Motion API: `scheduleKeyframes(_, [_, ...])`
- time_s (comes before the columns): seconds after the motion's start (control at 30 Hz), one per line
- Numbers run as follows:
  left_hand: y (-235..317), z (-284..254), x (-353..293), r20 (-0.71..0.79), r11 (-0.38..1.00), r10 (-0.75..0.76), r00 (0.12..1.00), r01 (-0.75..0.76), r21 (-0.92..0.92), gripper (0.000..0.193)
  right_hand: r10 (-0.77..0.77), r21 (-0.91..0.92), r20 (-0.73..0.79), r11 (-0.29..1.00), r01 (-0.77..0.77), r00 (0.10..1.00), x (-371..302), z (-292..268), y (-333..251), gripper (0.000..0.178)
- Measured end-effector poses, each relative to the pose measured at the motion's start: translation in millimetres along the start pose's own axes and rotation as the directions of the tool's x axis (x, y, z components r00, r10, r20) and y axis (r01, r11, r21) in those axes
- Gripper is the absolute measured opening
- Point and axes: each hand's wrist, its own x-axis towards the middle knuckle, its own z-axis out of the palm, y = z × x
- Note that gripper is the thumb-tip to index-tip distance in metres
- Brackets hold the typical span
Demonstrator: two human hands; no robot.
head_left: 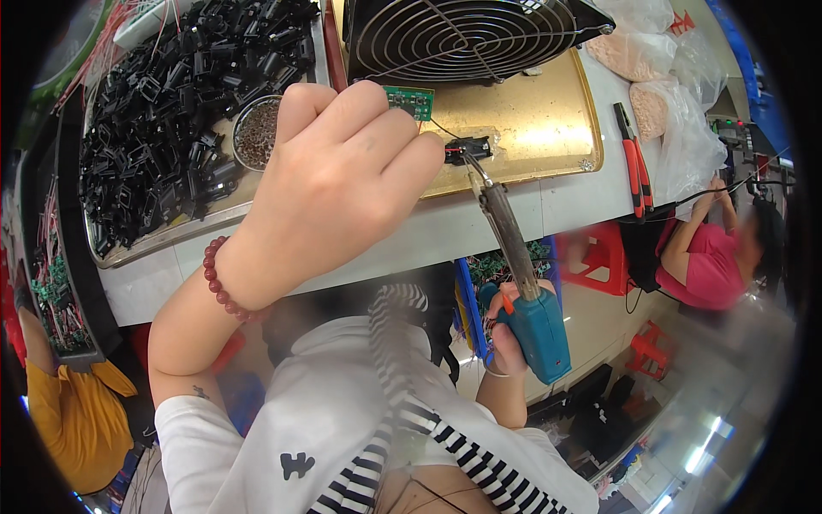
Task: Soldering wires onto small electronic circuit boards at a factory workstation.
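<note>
My left hand [334, 171], with a dark red bead bracelet at the wrist, is closed over the gold-coloured tray [548, 116]. Its fingertips are hidden behind the knuckles, so what they hold cannot be made out. A green circuit board [413, 103] shows just beyond the hand, with a thin dark wire running from it. Beside the fingers lies a small black plastic part [473, 149], with a bit of red wire at its left end. My right hand [505, 344] grips a teal soldering gun [541, 338], whose tip reaches the black part.
A black fan [467, 38] with a wire guard stands behind the tray. On the left, a heap of black plastic parts [188, 86] surrounds a round tin [254, 134]. Red-handled cutters [635, 171] and clear bags [655, 107] lie right. A blue bin [467, 300] sits below the table edge.
</note>
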Motion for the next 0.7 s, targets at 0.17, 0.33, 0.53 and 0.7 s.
scheduleKeyframes(0.17, [0.2, 0.9, 0.8, -0.009, 1.0, 0.001, 1.0, -0.001, -0.008, 0.02, -0.008, 0.008, -0.017, 1.0, 0.008, 1.0, -0.1, -0.4, -3.5, 0.028])
scheduleKeyframes(0.33, [-0.3, 0.9, 0.7, -0.005, 1.0, -0.002, 1.0, 0.002, -0.01, 0.021, 0.006, 0.013, -0.014, 1.0, -0.006, 1.0, -2.2, -1.4, -2.0, 0.025])
scheduleKeyframes(0.53, [0.7, -3.2, -0.1, -0.014, 1.0, 0.008, 1.0, -0.008, 0.002, 0.021, -0.001, 0.037, -0.03, 0.999, 0.003, 1.0, -0.5, 0.0, -2.9, 0.028])
scheduleKeyframes(0.7, [-3.5, -21.8, 9.2, 0.004, 0.949, -0.275, 0.961, 0.272, -0.157, 0.037, 0.012, 0.097, -0.091, 0.995, -0.003, 0.996, -3.1, -5.7, 3.3, 0.033])
